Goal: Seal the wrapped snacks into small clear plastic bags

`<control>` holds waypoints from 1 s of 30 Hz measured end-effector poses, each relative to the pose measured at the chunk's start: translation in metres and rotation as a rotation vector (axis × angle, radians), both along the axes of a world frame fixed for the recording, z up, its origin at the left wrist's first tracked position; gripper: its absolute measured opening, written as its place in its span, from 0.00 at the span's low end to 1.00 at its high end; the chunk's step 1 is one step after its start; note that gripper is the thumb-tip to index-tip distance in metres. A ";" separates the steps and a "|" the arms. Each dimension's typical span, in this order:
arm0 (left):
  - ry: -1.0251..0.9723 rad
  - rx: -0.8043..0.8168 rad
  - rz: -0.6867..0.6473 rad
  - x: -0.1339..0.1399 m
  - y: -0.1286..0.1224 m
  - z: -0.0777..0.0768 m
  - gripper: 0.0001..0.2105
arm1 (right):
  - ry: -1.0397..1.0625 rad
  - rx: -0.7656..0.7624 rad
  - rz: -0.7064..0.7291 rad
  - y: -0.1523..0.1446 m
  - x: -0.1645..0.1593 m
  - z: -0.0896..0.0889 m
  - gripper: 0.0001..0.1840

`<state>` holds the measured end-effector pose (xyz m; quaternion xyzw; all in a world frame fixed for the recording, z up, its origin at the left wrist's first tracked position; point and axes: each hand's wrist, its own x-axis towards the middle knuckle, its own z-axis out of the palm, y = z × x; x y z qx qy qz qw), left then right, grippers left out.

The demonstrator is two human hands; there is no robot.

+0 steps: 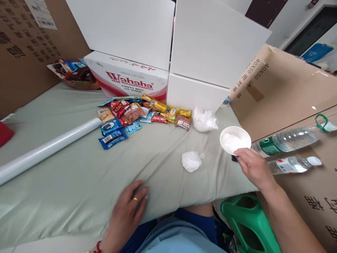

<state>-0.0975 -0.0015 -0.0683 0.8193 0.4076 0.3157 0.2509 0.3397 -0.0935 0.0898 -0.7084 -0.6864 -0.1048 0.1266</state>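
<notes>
My right hand (251, 165) grips the near rim of a white bowl (243, 133), holding it over the right side of the table. Inside it lies a white substance (231, 142) that looks like powder or fine grains. My left hand (130, 207) rests open on the cloth near the front edge, fingers slightly bent and apart, holding nothing. Between the two hands sits a small clear plastic bag bundle (191, 161), with white contents. Farther back, a larger white plastic bag (204, 120) stands beside the snack packets (134, 112).
A pale green cloth (86, 182) covers the table. A plastic roll (52, 147) lies at left. White boxes (195, 88) and a Wahaha carton (129, 79) line the back. Water bottles (289, 140) lie at right; below stands a green stool (250, 225).
</notes>
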 end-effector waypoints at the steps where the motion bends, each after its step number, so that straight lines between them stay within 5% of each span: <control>1: -0.066 -0.102 0.020 0.004 -0.007 0.007 0.10 | 0.048 0.006 0.070 0.002 -0.011 -0.002 0.14; 4: -0.408 -0.505 -0.027 0.037 -0.022 0.036 0.18 | 0.211 0.022 0.293 0.006 -0.053 -0.008 0.16; 8: -0.772 -0.952 -0.257 0.094 -0.016 0.067 0.48 | 0.310 -0.072 0.533 0.008 -0.105 -0.014 0.17; 12: -0.764 -0.914 -0.084 0.124 -0.005 0.081 0.43 | 0.393 -0.155 0.612 0.008 -0.127 -0.001 0.16; 15: -0.678 -0.818 -0.056 0.127 -0.012 0.083 0.45 | 0.481 -0.108 0.450 0.008 -0.132 0.008 0.17; 19: -0.601 -0.760 -0.121 0.129 -0.032 0.082 0.44 | 0.280 -0.230 0.141 0.021 -0.146 -0.011 0.14; 24: -0.523 -0.762 -0.110 0.125 -0.038 0.081 0.42 | 0.263 -0.415 0.074 0.027 -0.166 -0.030 0.20; 27: -0.564 -0.738 -0.075 0.113 -0.031 0.076 0.42 | 0.383 -0.372 0.201 0.016 -0.161 -0.011 0.17; 30: -0.558 -0.716 0.046 0.100 -0.022 0.068 0.41 | 0.470 -0.100 0.230 0.022 -0.130 0.020 0.13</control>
